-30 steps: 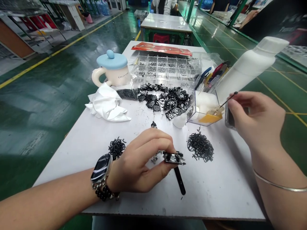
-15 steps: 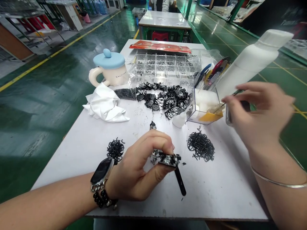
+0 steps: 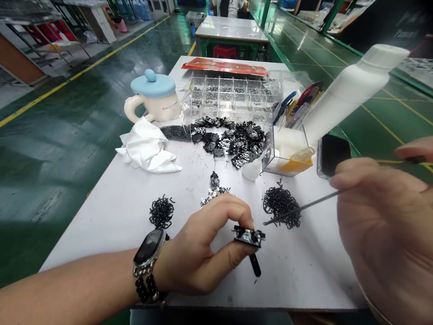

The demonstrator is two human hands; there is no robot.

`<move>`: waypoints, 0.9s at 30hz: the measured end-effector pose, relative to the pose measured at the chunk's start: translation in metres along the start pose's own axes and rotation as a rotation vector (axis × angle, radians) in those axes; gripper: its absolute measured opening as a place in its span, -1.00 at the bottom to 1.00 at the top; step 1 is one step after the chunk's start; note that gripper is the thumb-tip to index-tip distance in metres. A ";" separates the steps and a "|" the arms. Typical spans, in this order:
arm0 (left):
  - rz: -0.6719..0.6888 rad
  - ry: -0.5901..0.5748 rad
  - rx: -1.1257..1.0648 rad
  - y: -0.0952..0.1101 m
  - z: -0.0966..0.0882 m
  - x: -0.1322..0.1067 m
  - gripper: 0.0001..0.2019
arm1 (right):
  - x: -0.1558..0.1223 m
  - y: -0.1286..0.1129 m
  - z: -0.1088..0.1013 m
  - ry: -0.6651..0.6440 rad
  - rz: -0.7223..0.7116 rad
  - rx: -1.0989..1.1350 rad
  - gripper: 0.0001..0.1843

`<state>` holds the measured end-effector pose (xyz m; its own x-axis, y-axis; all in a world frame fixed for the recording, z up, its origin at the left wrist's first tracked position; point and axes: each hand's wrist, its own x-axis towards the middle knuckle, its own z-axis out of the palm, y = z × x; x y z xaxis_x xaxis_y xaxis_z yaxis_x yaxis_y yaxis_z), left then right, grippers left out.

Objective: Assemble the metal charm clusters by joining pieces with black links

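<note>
My left hand (image 3: 206, 243), closed, pinches a small black-and-silver metal part (image 3: 249, 236) between thumb and fingertips. Beneath that part, the black handle of a flat tool (image 3: 255, 265) lies on the table; its other end is hidden. My right hand (image 3: 382, 225), blurred, is closed on a thin screwdriver (image 3: 311, 205). Its long shaft slants down to the left, with the tip just right of the held part and apart from it. A pile of small curved black pieces (image 3: 282, 205) lies behind the shaft. Small silver pieces (image 3: 214, 195) lie beyond my left hand.
Further black-and-silver parts (image 3: 248, 137) are heaped before a clear compartment box (image 3: 226, 97). A lidded mug (image 3: 158, 101), white tissue (image 3: 147, 146) and a second curved-piece pile (image 3: 161, 211) are on the left. A pen holder (image 3: 287, 151), phone (image 3: 333, 155) and white bottle (image 3: 348, 90) stand right.
My right hand has moved right and nearer from beside the pen holder, and the screwdriver's long shaft now shows. My left hand has shifted slightly right and down with its part.
</note>
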<state>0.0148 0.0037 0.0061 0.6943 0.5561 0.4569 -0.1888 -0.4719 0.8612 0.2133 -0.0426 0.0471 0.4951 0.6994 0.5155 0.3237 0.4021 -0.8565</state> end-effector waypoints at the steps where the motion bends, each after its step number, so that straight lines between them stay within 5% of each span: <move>1: 0.000 -0.001 0.004 0.000 0.000 0.000 -0.82 | -0.001 -0.001 0.001 -0.003 0.035 0.035 -0.64; 27: -0.005 0.001 0.052 0.002 0.000 0.001 -0.83 | -0.008 -0.004 0.003 -0.086 0.140 0.112 -0.67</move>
<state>0.0148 0.0035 0.0082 0.6945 0.5594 0.4525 -0.1488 -0.5036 0.8510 0.2061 -0.0480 0.0461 0.4570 0.7991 0.3906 0.1622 0.3570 -0.9199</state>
